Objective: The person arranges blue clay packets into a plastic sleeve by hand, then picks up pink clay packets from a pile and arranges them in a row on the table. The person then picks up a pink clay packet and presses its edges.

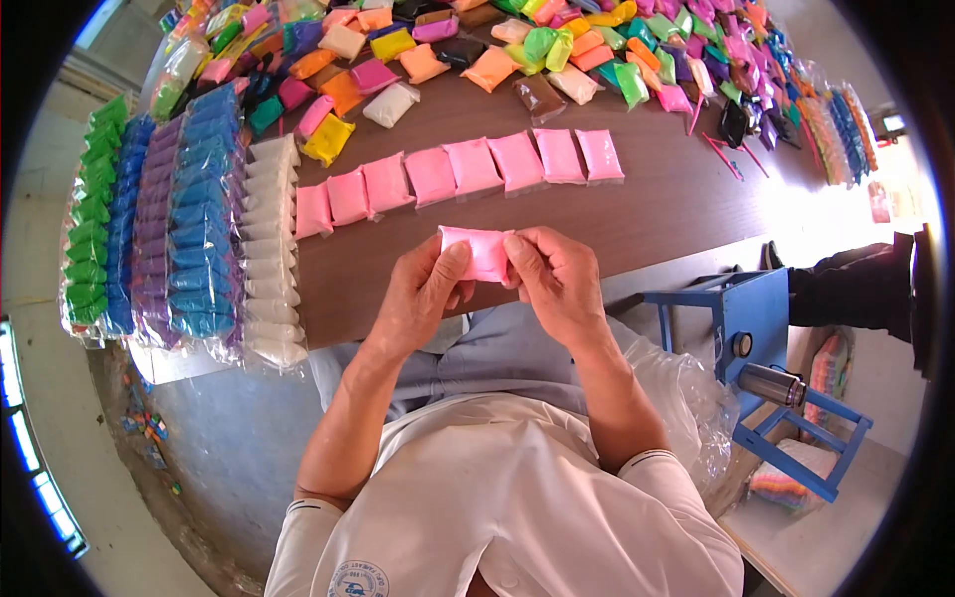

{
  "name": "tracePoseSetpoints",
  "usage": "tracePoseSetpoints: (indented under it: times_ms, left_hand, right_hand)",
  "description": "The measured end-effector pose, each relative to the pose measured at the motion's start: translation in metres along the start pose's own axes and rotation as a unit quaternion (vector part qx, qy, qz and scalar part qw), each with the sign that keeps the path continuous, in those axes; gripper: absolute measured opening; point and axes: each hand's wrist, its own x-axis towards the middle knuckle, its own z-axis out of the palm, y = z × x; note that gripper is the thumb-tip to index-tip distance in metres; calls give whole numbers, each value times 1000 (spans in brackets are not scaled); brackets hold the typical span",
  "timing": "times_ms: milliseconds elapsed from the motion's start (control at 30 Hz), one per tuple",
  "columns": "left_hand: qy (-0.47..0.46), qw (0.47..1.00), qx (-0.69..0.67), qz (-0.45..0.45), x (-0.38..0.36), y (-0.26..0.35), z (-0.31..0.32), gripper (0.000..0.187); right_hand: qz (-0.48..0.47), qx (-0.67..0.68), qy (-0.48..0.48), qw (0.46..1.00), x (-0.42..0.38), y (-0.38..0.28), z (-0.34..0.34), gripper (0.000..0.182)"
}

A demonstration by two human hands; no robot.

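Between my two hands is a small pink packet [486, 255] in clear wrap, held up in front of the table's near edge. My left hand [430, 284] pinches its left end, thumb on top. At the other end, my right hand [553, 277] grips it with thumb and fingers. Beyond them a row of similar pink packets [430, 177] lies side by side on the brown table [637, 224], slanting up to the right. The row's left end meets a stack of white packets [271, 249].
Stacks of blue packets [204, 219], purple packets [154, 224] and green packets [92, 219] stand at the left. A loose heap of mixed-colour packets [492, 68] covers the far side. At right are a blue stool [751, 318], a metal flask [772, 385] and another person's dark-clothed leg [851, 289].
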Motion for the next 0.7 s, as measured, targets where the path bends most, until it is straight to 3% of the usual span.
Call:
tracePoseSetpoints:
  times_ms: [167, 267, 367, 433, 567, 700]
  left_hand:
    - [-23, 999, -1, -24, -2, 6, -8, 44]
    - [-36, 999, -19, -18, -2, 7, -10, 46]
    - [-37, 999, -23, -11, 1, 6, -9, 47]
    - [-44, 999, -17, -8, 1, 5, -6, 47]
    - [-30, 999, -3, -22, 0, 7, -3, 46]
    - [-22, 999, -21, -14, -3, 6, -5, 46]
  right_hand:
    - [7, 46, 90, 995, -10, 4, -16, 29]
    - [23, -25, 158, 987, -30, 24, -57, 31]
    - [32, -104, 167, 980, -52, 27, -85, 34]
    - [47, -77, 162, 983, -57, 20, -84, 33]
    - [88, 147, 60, 983, -38, -5, -39, 25]
    - [76, 107, -32, 991, -15, -4, -8, 25]
